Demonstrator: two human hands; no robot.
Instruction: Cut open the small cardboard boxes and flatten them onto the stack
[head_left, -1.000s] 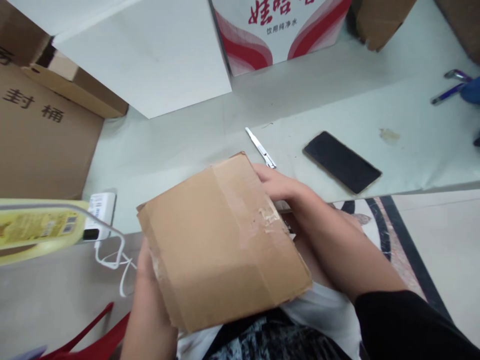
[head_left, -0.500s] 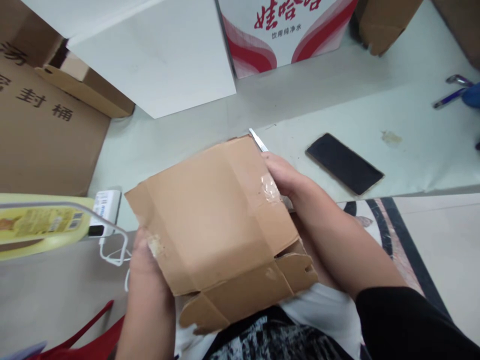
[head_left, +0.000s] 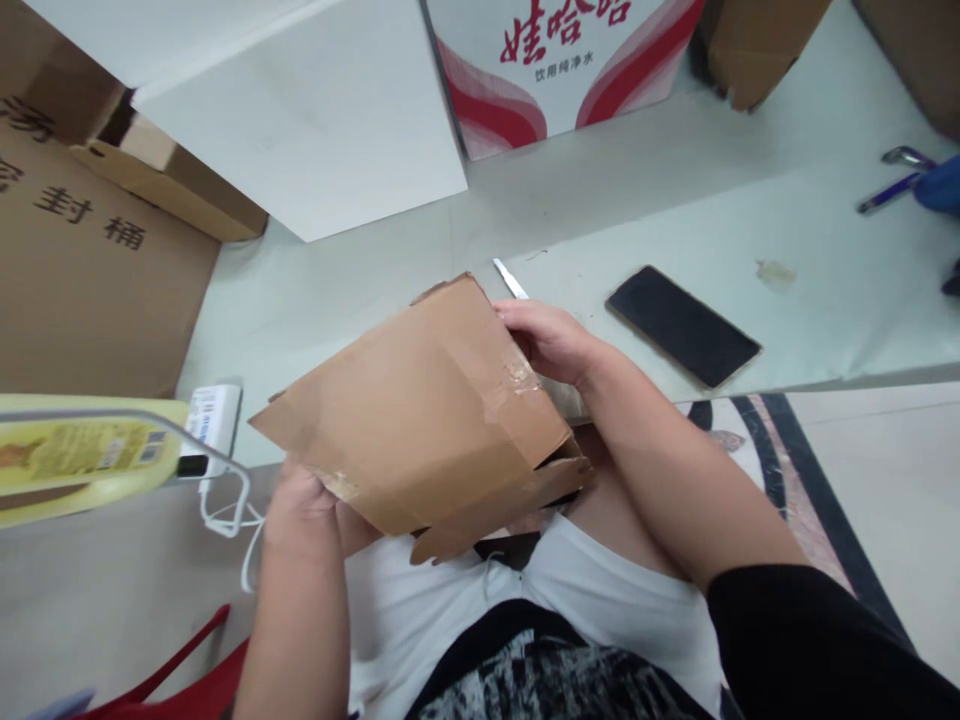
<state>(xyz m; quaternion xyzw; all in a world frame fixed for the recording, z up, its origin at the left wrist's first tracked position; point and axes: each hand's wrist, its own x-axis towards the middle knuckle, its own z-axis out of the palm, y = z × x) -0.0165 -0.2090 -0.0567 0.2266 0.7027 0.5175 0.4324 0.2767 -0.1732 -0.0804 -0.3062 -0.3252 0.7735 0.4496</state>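
A brown cardboard box (head_left: 405,400) is held tilted over my lap, one broad face toward me and notched flaps hanging loose at its near edge. Bits of clear tape cling to its left and right sides. My left hand (head_left: 304,490) grips the lower left side, its fingers mostly hidden beneath the cardboard. On the right edge my right hand (head_left: 551,340) is closed, fingers curled behind the box. Just beyond that hand a thin pale blade-like strip (head_left: 510,279) lies on the table; its other end is hidden.
A black phone (head_left: 684,326) lies on the pale table (head_left: 810,220), with purple-handled tools (head_left: 889,192) farther right. White (head_left: 322,120) and red-printed (head_left: 562,70) boxes stand at the back. At left are a large carton (head_left: 97,280), a yellow bottle (head_left: 82,450) and a white charger (head_left: 212,420) with cable.
The box has tipped, its near flaps moving up and away from my body, so more of my lap shows. My right hand has shifted slightly left with it.
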